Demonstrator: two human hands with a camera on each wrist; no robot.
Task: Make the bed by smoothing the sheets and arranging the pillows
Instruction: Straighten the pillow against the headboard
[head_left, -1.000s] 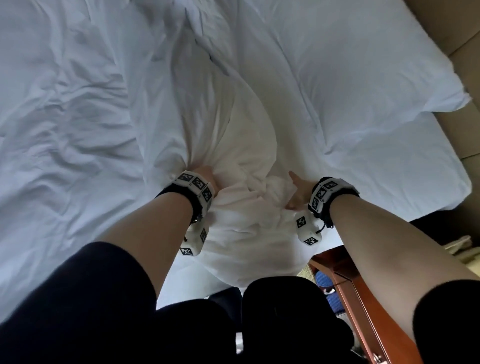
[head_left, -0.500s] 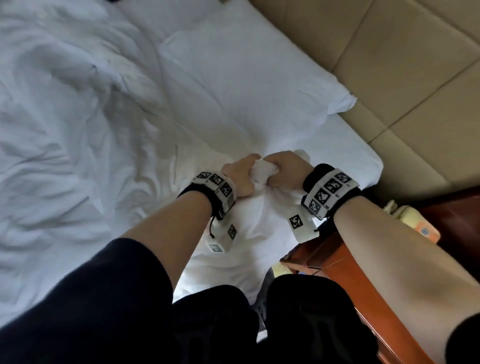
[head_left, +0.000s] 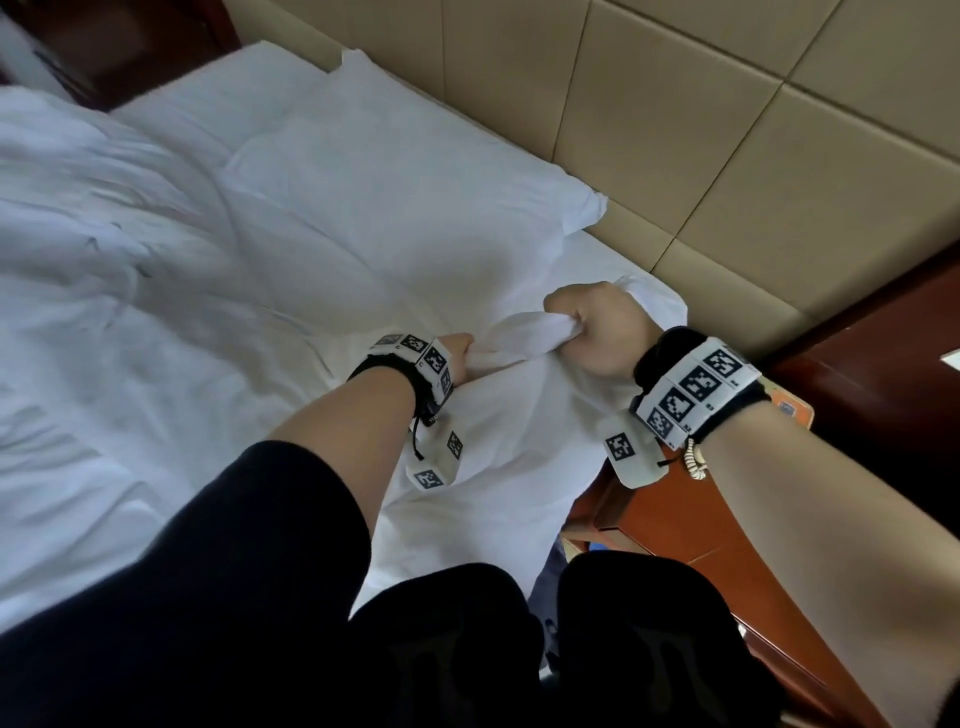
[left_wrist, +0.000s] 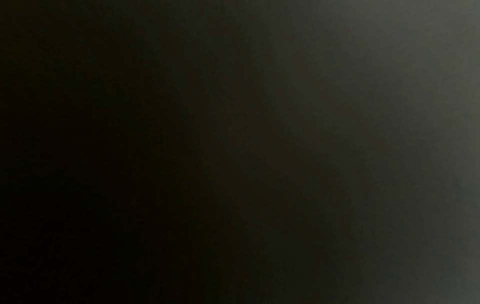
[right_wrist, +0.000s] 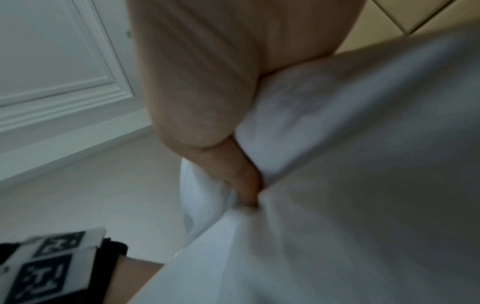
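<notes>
Both fists, right hand (head_left: 602, 332) and left hand (head_left: 460, 349), stay clamped on the bunched sheet (head_left: 524, 332). They have pulled it from mid-bed to the bed's corner by the headboard (head_left: 675, 156). Smoothing comes next.

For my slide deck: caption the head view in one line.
Both hands, left hand and right hand, grip a bunched white sheet beside the pillow.

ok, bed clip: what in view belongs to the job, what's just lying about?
Job:
- left hand and right hand, both gripping the bunched duvet
- pillow by the headboard
- sheet

Lying about:
- nightstand
- orange card on it
</notes>
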